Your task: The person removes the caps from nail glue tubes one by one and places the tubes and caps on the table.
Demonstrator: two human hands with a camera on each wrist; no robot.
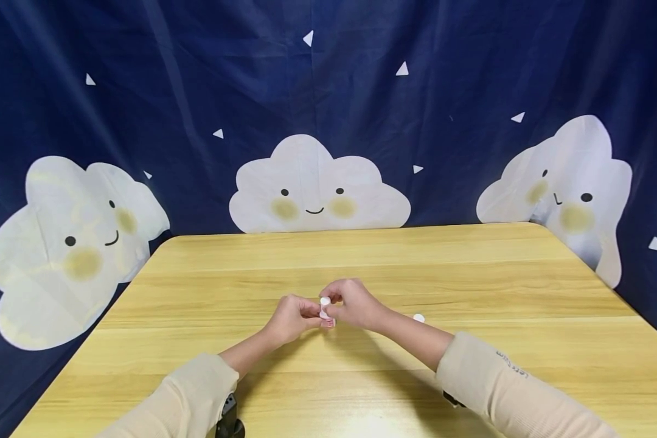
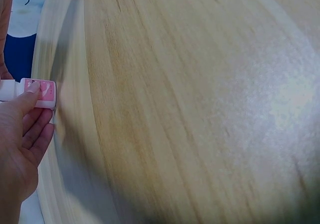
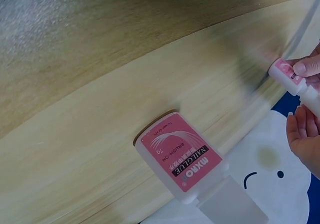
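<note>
A small nail glue bottle (image 2: 47,99) with a pink label and white cap is held between both hands above the table's middle. My left hand (image 1: 291,319) grips its body, thumb across the label and fingers underneath. From the other side, my right hand (image 1: 356,304) pinches the white cap (image 1: 325,301) between thumb and fingers. The cap sits in line with the bottle's neck in the right wrist view. A second nail glue bottle (image 3: 180,151), also capped, stands on the table to the right; my right forearm hides most of it in the head view.
The wooden table (image 1: 197,267) has rounded far corners. Behind it hangs a dark blue curtain (image 1: 197,73) printed with smiling clouds and small white triangles. A black device (image 1: 230,420) shows below the left sleeve.
</note>
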